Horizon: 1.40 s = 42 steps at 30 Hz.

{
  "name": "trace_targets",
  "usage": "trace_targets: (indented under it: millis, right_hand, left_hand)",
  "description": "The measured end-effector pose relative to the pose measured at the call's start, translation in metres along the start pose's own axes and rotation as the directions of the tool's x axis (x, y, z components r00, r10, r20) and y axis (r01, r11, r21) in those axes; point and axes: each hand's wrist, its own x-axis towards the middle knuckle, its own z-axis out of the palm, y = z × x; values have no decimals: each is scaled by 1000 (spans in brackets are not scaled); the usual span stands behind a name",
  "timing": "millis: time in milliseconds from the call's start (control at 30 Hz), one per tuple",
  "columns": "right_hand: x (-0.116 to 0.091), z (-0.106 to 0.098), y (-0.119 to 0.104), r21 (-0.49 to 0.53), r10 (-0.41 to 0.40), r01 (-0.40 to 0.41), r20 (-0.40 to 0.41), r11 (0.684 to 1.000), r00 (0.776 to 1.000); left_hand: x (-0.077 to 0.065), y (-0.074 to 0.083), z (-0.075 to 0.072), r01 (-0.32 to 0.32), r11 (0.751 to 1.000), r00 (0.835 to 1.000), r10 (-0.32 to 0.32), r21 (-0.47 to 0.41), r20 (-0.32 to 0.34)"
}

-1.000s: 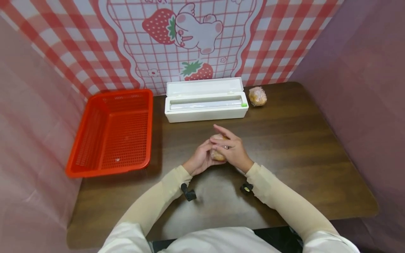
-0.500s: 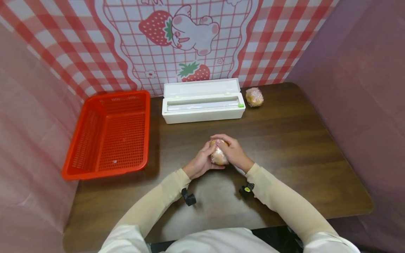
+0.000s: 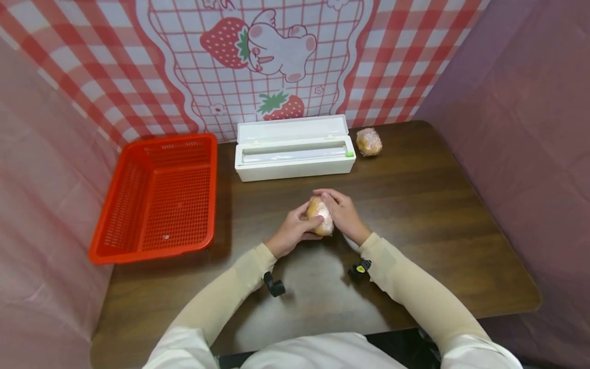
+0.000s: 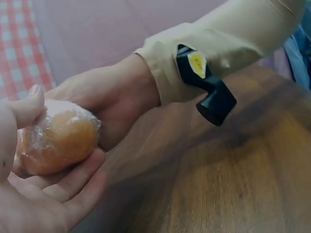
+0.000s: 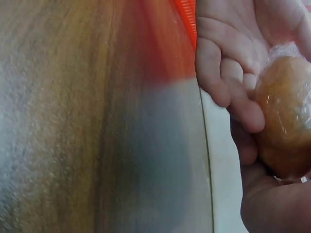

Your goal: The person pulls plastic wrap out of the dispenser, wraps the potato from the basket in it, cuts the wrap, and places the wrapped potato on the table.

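A bread roll wrapped in cling film (image 3: 326, 224) is held between both hands above the middle of the table. My left hand (image 3: 290, 231) grips it from the left, thumb across its top and fingers underneath. At its right side, my right hand (image 3: 346, 218) holds the roll, fingers bent round the far end. In the left wrist view the golden wrapped bread roll (image 4: 63, 138) sits on the left fingers, against the right palm. The right wrist view shows part of the bread roll (image 5: 286, 111) at the right edge.
A red plastic basket (image 3: 213, 189) stands at the left. At the back is a white cling film box (image 3: 295, 170) with its lid up and a film roll inside. Right of that box lies another wrapped bread roll (image 3: 369, 142). Pink curtains flank the wooden table (image 3: 428, 230).
Both hands have turned the bread roll between them. The left thumb now lies across its top, and the right hand has shifted from over the roll to its right side.
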Motion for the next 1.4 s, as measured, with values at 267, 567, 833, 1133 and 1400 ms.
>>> trace_targets:
  millis: [267, 567, 833, 1133, 1400]
  right_hand:
    - [7, 1, 18, 100, 26, -27, 16, 995, 1000]
    - [-3, -1, 18, 166, 178, -185, 53, 969, 983]
    - [-1, -7, 20, 202, 257, -264, 63, 943, 964]
    - [2, -23, 24, 315, 294, -323, 136, 892, 946]
    - [8, -66, 20, 330, 305, -334, 138, 883, 942]
  left_hand:
    - [-1, -1, -6, 24, 986, 999, -28, -168, -24]
    - [3, -2, -13, -50, 972, 974, -3, -228, -228]
    - [7, 0, -16, -2, 978, 979, -41, -208, -199]
    - [13, 4, -20, 36, 996, 992, -45, -81, -119]
    - [13, -1, -28, 77, 997, 992, -77, -7, -104]
